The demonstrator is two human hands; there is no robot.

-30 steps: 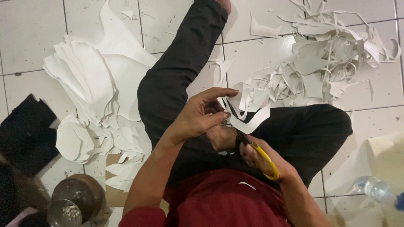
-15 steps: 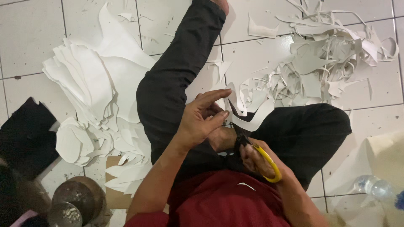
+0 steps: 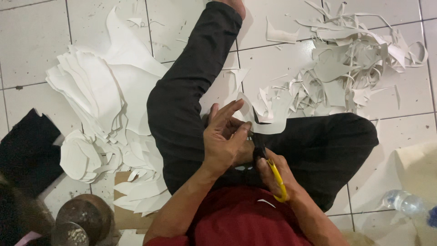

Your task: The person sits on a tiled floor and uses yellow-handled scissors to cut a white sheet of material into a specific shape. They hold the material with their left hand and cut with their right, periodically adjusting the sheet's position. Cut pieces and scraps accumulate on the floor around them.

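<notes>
far left: black cloth (image 3: 27, 150), then stack of cut white shapes (image 3: 104, 118) on the tile floor (image 3: 27, 41). centre: left hand (image 3: 225, 141) pinches a white sheet piece (image 3: 268, 120) over the lap, fingers partly spread. right hand (image 3: 277, 175) gripping yellow-handled scissors (image 3: 268, 164), blades at the piece. right: pile of white offcuts (image 3: 355, 68), plastic bottle (image 3: 405, 202).

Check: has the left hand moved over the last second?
No real move. The left hand holds the white piece at the same spot over the black trouser leg, as far from the scrap pile as before.
</notes>
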